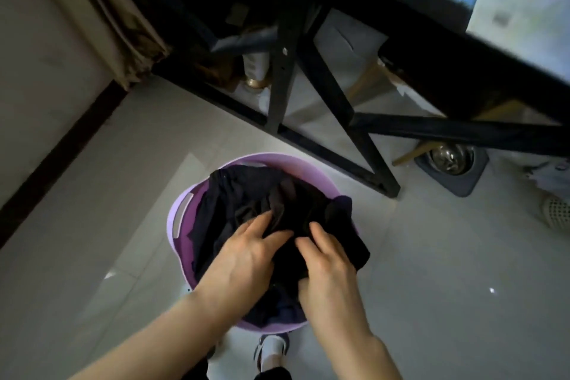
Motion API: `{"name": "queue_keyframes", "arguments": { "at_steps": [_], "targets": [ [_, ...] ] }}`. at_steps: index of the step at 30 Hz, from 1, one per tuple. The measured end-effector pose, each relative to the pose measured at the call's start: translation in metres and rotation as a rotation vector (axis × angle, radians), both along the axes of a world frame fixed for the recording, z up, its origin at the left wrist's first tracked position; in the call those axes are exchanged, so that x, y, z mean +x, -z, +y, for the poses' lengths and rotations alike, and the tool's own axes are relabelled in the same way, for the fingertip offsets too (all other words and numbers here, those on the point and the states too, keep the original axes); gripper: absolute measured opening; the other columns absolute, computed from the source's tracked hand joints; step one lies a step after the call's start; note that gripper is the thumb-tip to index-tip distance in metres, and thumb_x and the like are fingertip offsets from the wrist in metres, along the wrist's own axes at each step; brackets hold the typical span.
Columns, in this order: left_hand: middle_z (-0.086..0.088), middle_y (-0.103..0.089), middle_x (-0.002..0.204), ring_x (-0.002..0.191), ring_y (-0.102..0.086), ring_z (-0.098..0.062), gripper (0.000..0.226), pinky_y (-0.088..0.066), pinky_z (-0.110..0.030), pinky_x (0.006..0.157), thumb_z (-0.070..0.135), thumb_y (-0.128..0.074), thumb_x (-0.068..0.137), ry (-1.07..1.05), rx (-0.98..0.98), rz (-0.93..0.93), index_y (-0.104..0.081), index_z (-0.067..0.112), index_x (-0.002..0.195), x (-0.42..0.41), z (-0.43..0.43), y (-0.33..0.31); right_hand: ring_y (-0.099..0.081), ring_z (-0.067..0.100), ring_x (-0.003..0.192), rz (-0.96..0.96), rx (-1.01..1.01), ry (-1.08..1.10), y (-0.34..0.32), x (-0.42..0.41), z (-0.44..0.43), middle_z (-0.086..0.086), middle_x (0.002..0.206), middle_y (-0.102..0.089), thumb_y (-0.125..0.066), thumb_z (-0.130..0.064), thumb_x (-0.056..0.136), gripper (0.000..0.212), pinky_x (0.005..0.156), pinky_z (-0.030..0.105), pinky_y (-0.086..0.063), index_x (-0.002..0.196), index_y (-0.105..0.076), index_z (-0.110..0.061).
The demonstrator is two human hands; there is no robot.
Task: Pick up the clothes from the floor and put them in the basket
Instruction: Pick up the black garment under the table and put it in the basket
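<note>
Both hands are down on the load. The left hand (246,259) pinches a fold of dark fabric between thumb and forefinger. The right hand (330,268), just beside it, has its fingers curled into the same cloth. The two hands are close but not touching.

The clothes (246,194) are dark, black to navy, and lie heaped inside the basket (182,216). One piece hangs out over the right-hand rim. The basket is round, lilac plastic, with a slot handle showing on its left wall. It stands on the floor (431,256), which is pale glossy tile.

The person's shoe (271,348) shows directly below the basket. Beyond the basket stands a black furniture frame (324,80) with crossed braces. Under its right end sits a metal bowl (450,157) in a grey holder. A white perforated container (558,213) shows at the right edge. A beige curtain (101,9) hangs at upper left, above a dark skirting strip (61,145).
</note>
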State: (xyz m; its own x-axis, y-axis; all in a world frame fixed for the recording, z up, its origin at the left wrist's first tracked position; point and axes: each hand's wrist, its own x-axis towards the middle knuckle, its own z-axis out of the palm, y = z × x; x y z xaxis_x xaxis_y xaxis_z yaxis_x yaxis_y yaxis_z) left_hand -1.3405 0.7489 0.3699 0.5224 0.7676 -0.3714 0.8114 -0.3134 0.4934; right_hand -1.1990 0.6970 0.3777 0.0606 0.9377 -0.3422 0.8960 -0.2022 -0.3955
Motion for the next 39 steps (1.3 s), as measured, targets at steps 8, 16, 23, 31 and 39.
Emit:
{"name": "queue_keyframes", "arguments": {
  "at_steps": [8,16,23,31,39],
  "targets": [
    [0.0,0.03,0.154,0.141,0.02,-0.041,0.091,-0.017,-0.066,0.109,0.042,-0.059,0.088,0.232,-0.332,0.471,0.013,0.051,0.142,-0.019,0.002,0.08,0.007,0.034,0.146,-0.061,-0.339,-0.043,0.085,0.007,-0.016,-0.004,0.161,0.009,-0.046,0.007,0.089,0.089,0.114,0.057,-0.016,0.15,-0.002,-0.042],
    [-0.001,0.027,0.155,0.142,0.02,-0.039,0.094,-0.014,-0.065,0.111,0.045,-0.058,0.088,0.345,-0.17,0.422,0.018,0.046,0.143,-0.02,0.004,0.069,0.006,0.034,0.146,-0.075,-0.246,0.068,0.076,0.005,-0.037,0.002,0.161,0.005,-0.054,0.003,0.088,0.092,0.116,0.056,-0.015,0.151,-0.003,-0.038],
    [-0.001,0.027,0.155,0.142,0.02,-0.037,0.093,-0.016,-0.061,0.112,0.047,-0.056,0.088,0.433,-0.125,0.427,0.02,0.045,0.143,-0.026,-0.024,0.056,0.013,0.032,0.146,-0.048,-0.228,0.138,0.056,-0.01,-0.068,0.004,0.161,0.009,-0.046,0.007,0.09,0.088,0.118,0.054,-0.007,0.152,0.0,-0.035],
    [-0.004,0.018,0.158,0.143,0.014,-0.039,0.095,-0.017,-0.064,0.111,0.045,-0.063,0.084,0.309,-0.093,0.357,0.009,0.045,0.145,-0.052,-0.082,0.078,0.006,0.041,0.145,-0.116,-0.167,0.098,0.088,-0.011,-0.116,0.009,0.16,0.005,-0.063,0.004,0.081,0.097,0.115,0.055,-0.018,0.152,-0.007,-0.033],
    [-0.001,0.026,0.155,0.142,0.016,-0.041,0.111,-0.022,-0.064,0.109,0.058,-0.069,0.072,0.242,0.016,0.407,0.018,0.05,0.14,-0.055,-0.074,0.147,0.011,0.044,0.144,-0.273,-0.099,0.082,0.168,0.024,-0.099,0.013,0.159,0.014,-0.074,-0.041,0.078,0.106,0.114,0.061,-0.014,0.152,0.001,-0.029]
  ]
}}
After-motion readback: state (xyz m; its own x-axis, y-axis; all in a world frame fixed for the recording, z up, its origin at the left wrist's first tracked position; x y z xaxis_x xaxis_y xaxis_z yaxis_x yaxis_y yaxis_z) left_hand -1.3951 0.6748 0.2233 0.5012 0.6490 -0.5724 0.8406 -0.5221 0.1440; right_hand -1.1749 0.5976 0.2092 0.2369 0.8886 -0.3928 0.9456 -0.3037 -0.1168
